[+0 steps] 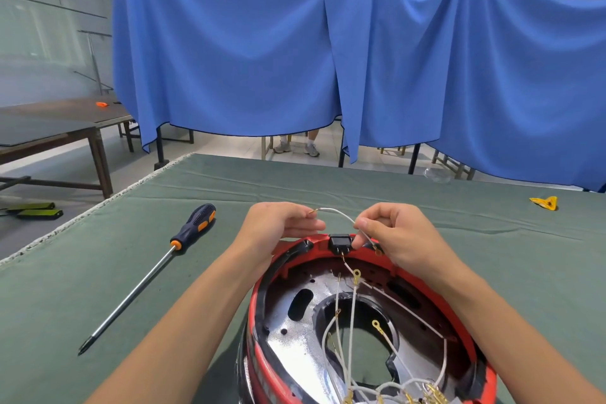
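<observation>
Our left hand and right hand are each pinching the white wire, holding it just above the black socket on the red housing.
We are risking a bent terminal if we are pulling too hard.

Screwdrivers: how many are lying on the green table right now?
1. The screwdriver lies on the green table, left of the left hand, untouched, tip pointing toward the near edge. The red housing covers some cloth, so more could be hidden.
</observation>
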Tool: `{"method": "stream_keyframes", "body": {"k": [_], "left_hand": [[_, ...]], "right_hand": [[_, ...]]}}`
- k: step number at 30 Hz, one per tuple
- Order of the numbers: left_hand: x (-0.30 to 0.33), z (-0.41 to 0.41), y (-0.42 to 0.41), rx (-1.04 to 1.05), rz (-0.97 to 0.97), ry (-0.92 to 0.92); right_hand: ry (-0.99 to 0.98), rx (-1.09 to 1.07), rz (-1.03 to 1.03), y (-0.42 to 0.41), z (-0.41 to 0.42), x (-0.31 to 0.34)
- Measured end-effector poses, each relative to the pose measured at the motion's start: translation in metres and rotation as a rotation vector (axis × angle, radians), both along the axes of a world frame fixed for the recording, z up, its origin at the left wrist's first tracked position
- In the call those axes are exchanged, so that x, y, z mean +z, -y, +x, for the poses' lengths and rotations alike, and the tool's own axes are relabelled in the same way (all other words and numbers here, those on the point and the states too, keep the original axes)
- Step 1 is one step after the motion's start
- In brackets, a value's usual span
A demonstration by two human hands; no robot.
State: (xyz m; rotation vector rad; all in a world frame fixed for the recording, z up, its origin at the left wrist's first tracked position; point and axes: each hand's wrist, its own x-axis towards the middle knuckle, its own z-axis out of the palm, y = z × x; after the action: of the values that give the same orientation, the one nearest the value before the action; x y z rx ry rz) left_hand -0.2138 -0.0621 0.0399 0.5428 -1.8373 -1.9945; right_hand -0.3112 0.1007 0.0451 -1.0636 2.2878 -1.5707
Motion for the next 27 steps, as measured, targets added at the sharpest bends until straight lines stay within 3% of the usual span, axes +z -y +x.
{"method": "stream_keyframes", "body": {"k": [7,11,15,19,23,27], "left_hand": [[0.001,0.0,-0.001,-0.019,-0.007,-0.056],[-0.001,0.001,-0.001,-0.018,-0.106,-0.104],[0.002,0.006,-0.007,0.03,-0.285,-0.117],[0.015,0.011,-0.018,-0.007,-0.515,-0.199],[0.016,0.011,-0.03,-0.032,-0.671,-0.229],[0.012,0.014,-0.028,-0.075,-0.592,-0.178]], "right_hand": [[-0.024,-0.007,-0.022,-0.002,0.002,-0.001],[-0.05,-0.017,0.003,-0.003,0.001,-0.003],[-0.072,-0.021,0.001,-0.004,0.006,0.0],[-0.388,-0.145,0.037,-0.008,0.009,0.007],[-0.429,-0.016,-0.013,-0.006,0.022,0.014],[-0.337,0.055,-0.057,-0.008,0.022,0.013]]}}
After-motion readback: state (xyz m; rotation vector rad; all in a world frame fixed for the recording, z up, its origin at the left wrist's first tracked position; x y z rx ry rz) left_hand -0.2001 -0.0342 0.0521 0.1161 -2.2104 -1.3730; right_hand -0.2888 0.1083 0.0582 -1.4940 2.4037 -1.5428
